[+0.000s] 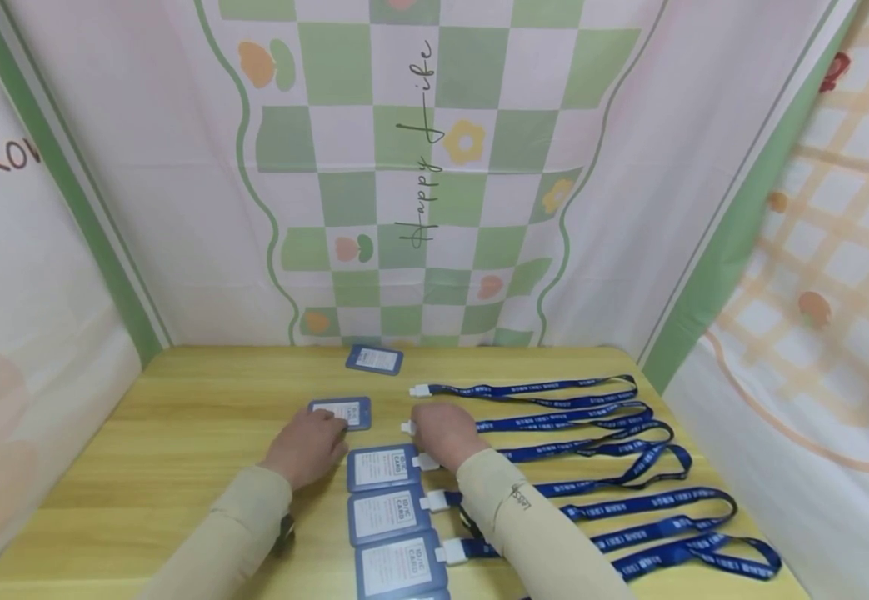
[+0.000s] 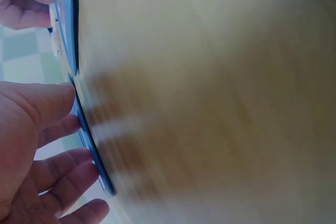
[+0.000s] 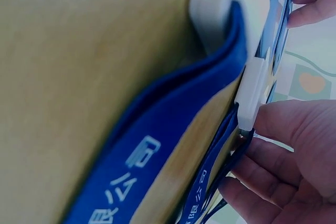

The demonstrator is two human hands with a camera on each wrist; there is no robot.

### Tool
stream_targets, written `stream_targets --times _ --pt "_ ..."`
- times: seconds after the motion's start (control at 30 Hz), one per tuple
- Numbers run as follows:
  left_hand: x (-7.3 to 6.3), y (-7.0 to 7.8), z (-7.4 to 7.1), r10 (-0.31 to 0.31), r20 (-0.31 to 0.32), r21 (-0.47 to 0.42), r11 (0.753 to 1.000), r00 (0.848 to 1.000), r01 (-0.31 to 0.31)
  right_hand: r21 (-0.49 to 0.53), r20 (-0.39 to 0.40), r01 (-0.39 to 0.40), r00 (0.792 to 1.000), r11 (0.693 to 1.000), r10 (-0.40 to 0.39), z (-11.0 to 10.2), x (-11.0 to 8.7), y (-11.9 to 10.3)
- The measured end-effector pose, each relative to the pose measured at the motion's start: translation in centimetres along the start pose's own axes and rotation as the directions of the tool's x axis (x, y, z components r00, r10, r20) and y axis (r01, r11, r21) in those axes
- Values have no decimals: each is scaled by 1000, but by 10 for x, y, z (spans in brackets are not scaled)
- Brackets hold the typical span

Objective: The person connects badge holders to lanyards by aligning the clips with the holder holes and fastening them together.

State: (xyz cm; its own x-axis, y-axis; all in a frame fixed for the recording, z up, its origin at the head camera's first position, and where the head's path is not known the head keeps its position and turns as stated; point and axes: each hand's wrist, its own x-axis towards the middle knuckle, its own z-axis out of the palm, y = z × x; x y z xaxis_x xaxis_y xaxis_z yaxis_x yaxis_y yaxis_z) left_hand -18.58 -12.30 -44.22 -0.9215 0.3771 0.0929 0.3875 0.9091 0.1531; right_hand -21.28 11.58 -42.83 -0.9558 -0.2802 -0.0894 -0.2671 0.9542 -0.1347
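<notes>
In the head view my left hand (image 1: 307, 446) lies over a blue card holder (image 1: 359, 412), covering its lower left part. The left wrist view has the thumb and fingertips on that holder (image 2: 90, 142), low against the table. My right hand (image 1: 445, 433) pinches a blue lanyard (image 1: 516, 424) close behind its white clip (image 1: 407, 427). In the right wrist view, thumb and fingers meet at the end of a white clip (image 3: 251, 93), beside its blue strap. The clip points left toward the holder, with a gap between them.
Below the hands, a column of card holders (image 1: 389, 517) overlaps, each with a white clip (image 1: 452, 551) at its right edge. Another holder (image 1: 375, 359) lies at the table's back edge. Several lanyards (image 1: 651, 504) spread rightward; the topmost lanyard (image 1: 539, 388) lies beyond my right hand.
</notes>
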Motion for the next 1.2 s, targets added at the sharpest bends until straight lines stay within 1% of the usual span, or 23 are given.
stream_targets --times 0.23,0.67,0.97,1.07,1.2 --pt "0 1 2 25 -14 21 999 1000 -25 8 3 -10 1000 1000 10 0 0 -1" --pt "-2 9 3 57 -36 14 998 998 -56 -6 -4 -8 1000 1000 8 0 -2 -1" --pt "-4 14 0 83 -44 21 996 996 -82 4 -6 -16 1000 1000 16 3 0 0" --pt "-3 16 0 87 -38 14 996 996 -86 0 -5 -5 1000 1000 5 3 0 0" --pt "-3 18 0 52 17 -44 998 999 -51 6 1 1 1000 1000 -1 2 0 0"
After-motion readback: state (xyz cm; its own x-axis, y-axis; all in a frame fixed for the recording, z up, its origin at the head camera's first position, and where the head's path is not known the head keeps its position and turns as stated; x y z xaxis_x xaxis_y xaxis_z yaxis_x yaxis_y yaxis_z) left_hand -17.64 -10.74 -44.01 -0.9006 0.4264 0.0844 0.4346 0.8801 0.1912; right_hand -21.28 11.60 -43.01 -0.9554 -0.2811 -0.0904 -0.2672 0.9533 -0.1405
